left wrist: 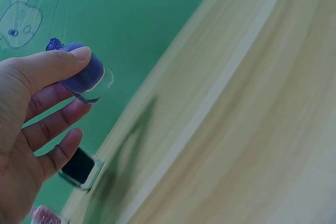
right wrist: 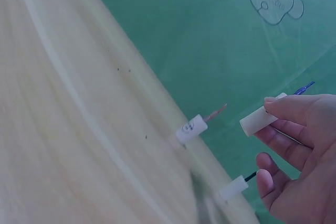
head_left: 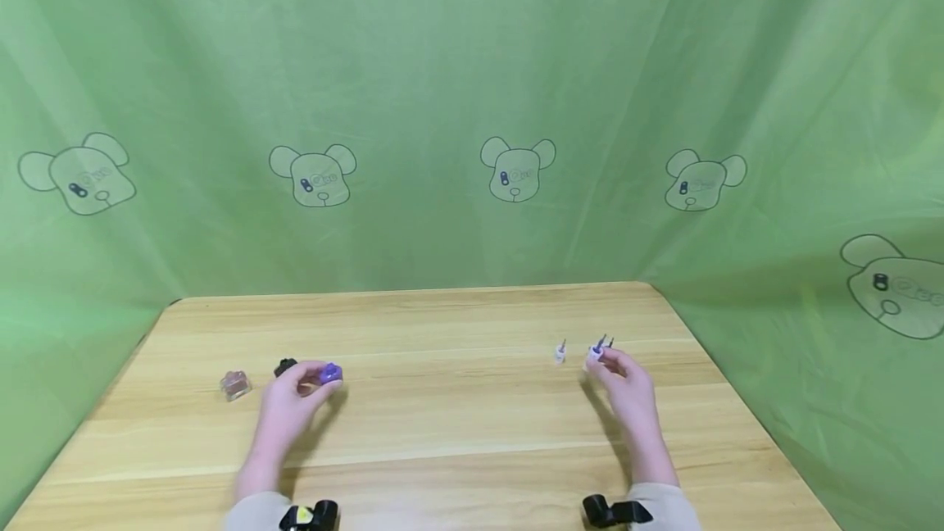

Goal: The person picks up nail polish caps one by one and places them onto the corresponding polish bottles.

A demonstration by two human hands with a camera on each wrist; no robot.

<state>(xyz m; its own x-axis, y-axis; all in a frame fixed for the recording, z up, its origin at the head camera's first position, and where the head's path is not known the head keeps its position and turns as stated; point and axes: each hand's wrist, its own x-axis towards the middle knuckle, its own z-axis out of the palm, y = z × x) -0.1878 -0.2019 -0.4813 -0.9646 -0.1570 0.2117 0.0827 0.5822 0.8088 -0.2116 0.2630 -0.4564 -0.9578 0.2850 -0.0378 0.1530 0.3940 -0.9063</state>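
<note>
My left hand (head_left: 289, 401) pinches a purple nail polish bottle (head_left: 330, 374) between thumb and fingers. Its clear glass base and purple polish (left wrist: 86, 77) show in the left wrist view. A black nail polish bottle (left wrist: 80, 167) stands on the table behind that hand, and a pink one (head_left: 236, 384) is further left. On the other side, my right hand (head_left: 627, 388) holds a white brush cap (right wrist: 261, 121), its purple brush (right wrist: 304, 88) pointing up. Beside it, a white cap with a pink brush (right wrist: 191, 129) and another with a black brush (right wrist: 234, 188) stand on the table, brushes up.
The wooden table (head_left: 457, 424) spans the space between both hands. A green curtain (head_left: 413, 64) printed with bear heads hangs behind its far edge and along the sides. A few tiny dark specks (right wrist: 118, 69) dot the tabletop.
</note>
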